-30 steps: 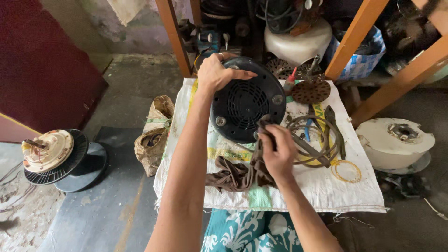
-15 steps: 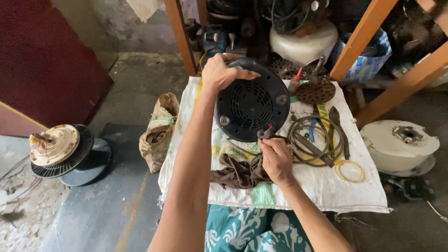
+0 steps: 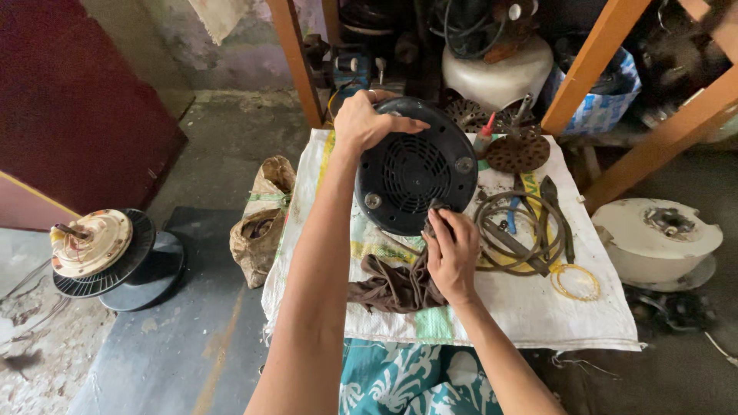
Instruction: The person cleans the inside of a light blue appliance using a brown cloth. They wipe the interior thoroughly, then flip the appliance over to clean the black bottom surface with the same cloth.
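A round black appliance base [image 3: 415, 173] with a vented grille and small feet stands tilted on a white woven sack [image 3: 538, 307]. My left hand [image 3: 367, 119] grips its top left rim. My right hand [image 3: 452, 253] is closed on something small and dark at the base's lower edge; what it is cannot be made out. A brown rag [image 3: 392, 286] lies bunched on the sack just left of my right hand.
Pliers and a coiled cable [image 3: 523, 230] lie right of the base, with a yellow wire ring [image 3: 575, 281] and a perforated rusty disc [image 3: 516, 152]. A white round housing [image 3: 653, 238] sits far right, a motor on a black stand [image 3: 100, 253] far left, a small sack [image 3: 261, 223] between.
My right hand has moved up from the rag to the lower edge of the black base. My left hand keeps its hold on the rim.
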